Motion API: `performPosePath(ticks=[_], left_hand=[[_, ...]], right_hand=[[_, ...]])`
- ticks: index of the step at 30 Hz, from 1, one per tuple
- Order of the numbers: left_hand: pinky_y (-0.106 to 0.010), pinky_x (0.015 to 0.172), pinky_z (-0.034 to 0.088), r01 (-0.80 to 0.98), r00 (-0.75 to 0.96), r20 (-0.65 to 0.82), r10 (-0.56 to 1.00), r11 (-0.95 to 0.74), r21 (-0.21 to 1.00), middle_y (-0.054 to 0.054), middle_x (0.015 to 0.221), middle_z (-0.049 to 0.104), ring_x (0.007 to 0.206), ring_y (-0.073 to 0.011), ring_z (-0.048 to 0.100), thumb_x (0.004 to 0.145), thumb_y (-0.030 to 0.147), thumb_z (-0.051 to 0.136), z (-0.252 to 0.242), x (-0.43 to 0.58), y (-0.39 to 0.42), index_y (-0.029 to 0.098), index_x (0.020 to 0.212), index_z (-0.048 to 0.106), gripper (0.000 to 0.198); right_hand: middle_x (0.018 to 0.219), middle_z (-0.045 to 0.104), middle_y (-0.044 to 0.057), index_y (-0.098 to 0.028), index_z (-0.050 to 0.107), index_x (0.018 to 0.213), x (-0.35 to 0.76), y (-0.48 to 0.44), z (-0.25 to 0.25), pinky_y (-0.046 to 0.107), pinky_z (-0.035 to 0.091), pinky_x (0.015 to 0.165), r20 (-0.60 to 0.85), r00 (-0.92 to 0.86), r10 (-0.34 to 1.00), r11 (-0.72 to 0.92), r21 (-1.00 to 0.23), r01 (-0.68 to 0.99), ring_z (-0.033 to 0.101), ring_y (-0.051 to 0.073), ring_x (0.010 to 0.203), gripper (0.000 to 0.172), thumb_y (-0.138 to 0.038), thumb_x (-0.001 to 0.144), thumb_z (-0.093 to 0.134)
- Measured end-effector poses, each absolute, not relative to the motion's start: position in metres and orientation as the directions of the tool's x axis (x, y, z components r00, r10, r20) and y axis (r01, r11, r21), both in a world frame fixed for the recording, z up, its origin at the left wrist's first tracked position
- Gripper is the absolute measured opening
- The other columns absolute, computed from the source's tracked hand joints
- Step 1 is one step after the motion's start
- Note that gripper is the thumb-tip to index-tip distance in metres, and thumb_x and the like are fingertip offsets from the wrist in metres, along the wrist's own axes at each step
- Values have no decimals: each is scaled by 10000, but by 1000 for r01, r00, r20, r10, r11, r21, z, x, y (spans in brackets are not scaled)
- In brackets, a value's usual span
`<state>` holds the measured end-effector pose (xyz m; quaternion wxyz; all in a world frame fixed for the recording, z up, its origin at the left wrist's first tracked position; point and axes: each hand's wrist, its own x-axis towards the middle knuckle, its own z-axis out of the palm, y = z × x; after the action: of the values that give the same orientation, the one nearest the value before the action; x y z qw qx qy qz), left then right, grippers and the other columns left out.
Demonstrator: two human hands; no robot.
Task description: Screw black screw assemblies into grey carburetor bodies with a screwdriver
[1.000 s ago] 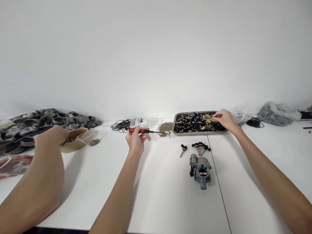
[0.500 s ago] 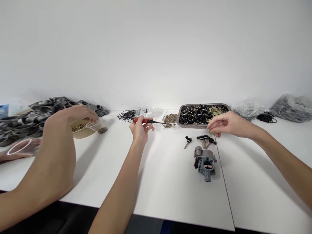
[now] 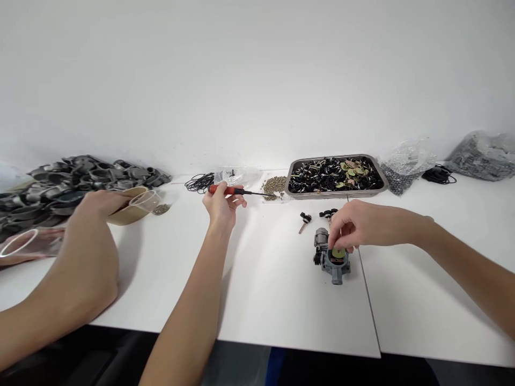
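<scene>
My left hand (image 3: 221,206) is closed around the red handle of a screwdriver (image 3: 229,190), whose dark shaft points right, its tip at a pile of small brass-coloured screws (image 3: 275,185). Between the fingertips of my right hand (image 3: 348,225) is a yellow-green disc (image 3: 338,253), held at the round opening of a grey metal carburetor-like part (image 3: 337,274). That part stands on the white table. Behind it, black-headed pins (image 3: 304,221) lie on the surface, some partly hidden by my right hand.
A metal tray (image 3: 338,195) holds black parts and discs. Another person's arm (image 3: 86,257) reaches across at left beside a tan container (image 3: 127,215) and clear cup (image 3: 145,201). Grey parts (image 3: 96,174) are heaped behind. Plastic bags (image 3: 483,155) lie at right.
My right hand has moved down and left from near the tray's front to the grey part, carrying the disc. My left hand still holds the screwdriver. The view has shifted slightly.
</scene>
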<state>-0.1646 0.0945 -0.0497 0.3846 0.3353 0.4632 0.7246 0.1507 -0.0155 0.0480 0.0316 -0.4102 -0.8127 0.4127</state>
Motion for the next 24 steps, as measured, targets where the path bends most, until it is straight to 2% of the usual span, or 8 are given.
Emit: performPosePath(ticks=[4,10,19,24], left_hand=[[-256,349,402,-244,-475,129,871,-271,931,-48,666,677,357,-127,505,770,205,558,-49,-164,94,194,777,437,122],[-253,359,401,-238,-475,118,872,-256,937,-45,668,679,368,-125,509,763,231,580,-49,-165,94,199,783,432,152],[-257,355,395,-240,-465,116,878,-251,938,-50,665,677,360,-128,504,757,227,573,-47,-164,93,198,779,432,145],[-249,352,407,-233,-462,131,877,-262,937,-40,654,673,362,-123,507,742,248,597,-46,-164,92,201,762,434,171]], right_hand=[[829,715,19,-213,758,779,148,-17,47,227,396,537,-259,-684,682,388,-665,638,611,140,695,146,-189,765,614],[860,686,33,-199,717,885,147,-17,41,224,415,566,-275,-706,652,382,-686,619,617,146,728,141,-211,766,643],[782,673,19,-182,680,930,146,-18,39,218,407,547,-239,-727,644,369,-735,569,605,123,651,168,-173,771,626],[857,650,30,-210,665,1002,148,-12,31,231,414,577,-193,-718,668,394,-727,562,586,137,707,264,-195,738,672]])
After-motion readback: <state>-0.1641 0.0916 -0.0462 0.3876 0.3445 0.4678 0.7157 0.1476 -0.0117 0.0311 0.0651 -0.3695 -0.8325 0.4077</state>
